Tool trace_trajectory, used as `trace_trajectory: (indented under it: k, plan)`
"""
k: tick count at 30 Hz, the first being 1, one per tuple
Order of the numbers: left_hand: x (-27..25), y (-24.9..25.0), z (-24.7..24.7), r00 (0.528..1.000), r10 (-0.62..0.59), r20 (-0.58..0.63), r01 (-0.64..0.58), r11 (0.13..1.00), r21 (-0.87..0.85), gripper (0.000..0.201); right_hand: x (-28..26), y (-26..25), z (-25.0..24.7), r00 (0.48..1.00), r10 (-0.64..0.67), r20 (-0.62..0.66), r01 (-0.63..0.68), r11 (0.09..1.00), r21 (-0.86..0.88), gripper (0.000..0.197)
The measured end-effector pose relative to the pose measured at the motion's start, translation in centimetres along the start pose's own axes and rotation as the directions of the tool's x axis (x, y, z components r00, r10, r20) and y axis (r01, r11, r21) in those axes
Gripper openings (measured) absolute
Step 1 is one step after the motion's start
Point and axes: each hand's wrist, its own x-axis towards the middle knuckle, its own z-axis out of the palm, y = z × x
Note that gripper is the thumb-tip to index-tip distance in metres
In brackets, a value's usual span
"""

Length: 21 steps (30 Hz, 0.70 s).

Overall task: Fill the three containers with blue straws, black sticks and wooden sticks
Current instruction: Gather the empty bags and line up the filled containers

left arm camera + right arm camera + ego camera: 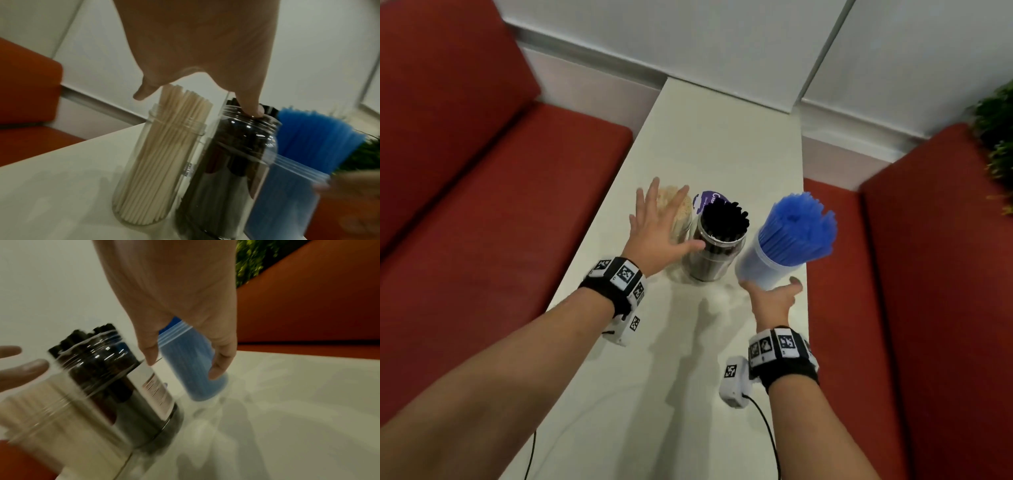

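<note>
On the counter (722,144), three filled containers; right hand (774,298) grips the tilted blue straws' container (763,263).
Left hand (657,229), fingers (252,105) spread, steadies the black sticks' jar (714,253); set blue down upright, gently.

1. On the purple card (711,200) standing behind the jar of black sticks (714,248) we make out white letters that seem to begin "Cit"; the sticks cover the rest.
2. On the white label (157,387) stuck to the side of that jar we see rows of fine print in the right wrist view, too blurred for us to read.
3. On the wristbands (618,274) we find only black-and-white square code markers, with no letters or numbers.
</note>
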Motion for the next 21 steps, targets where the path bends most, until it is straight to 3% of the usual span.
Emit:
trace_trajectory:
  k: [3,6,9,13,21]
  plan:
    - [-0.3,1.5,1.0,0.998,0.034,0.059,-0.042,0.99,0.137,0.105,1.1,-1.2,-1.1,0.976,-0.209,-0.052,0.211,0.977,0.027,0.134]
    - [0.2,2.3,1.9,0.994,0.018,0.104,-0.037,0.983,0.181,0.104,2.2,-2.8,-0.7,0.944,-0.322,-0.072,0.326,0.944,0.044,0.13]
    - [0.9,2.5,2.3,0.99,0.011,0.142,-0.043,0.974,0.222,0.098,2.9,-3.8,0.2,0.948,-0.296,-0.113,0.307,0.947,0.097,0.113]
    - [2.4,2.2,2.4,0.986,0.035,0.16,-0.069,0.975,0.212,0.093,3.3,-4.4,1.9,0.952,-0.274,-0.136,0.296,0.938,0.183,0.072]
    - [6.6,1.3,2.6,0.986,0.025,0.168,-0.062,0.974,0.22,0.094,5.8,-6.3,3.4,0.968,-0.223,-0.112,0.233,0.968,0.093,0.085]
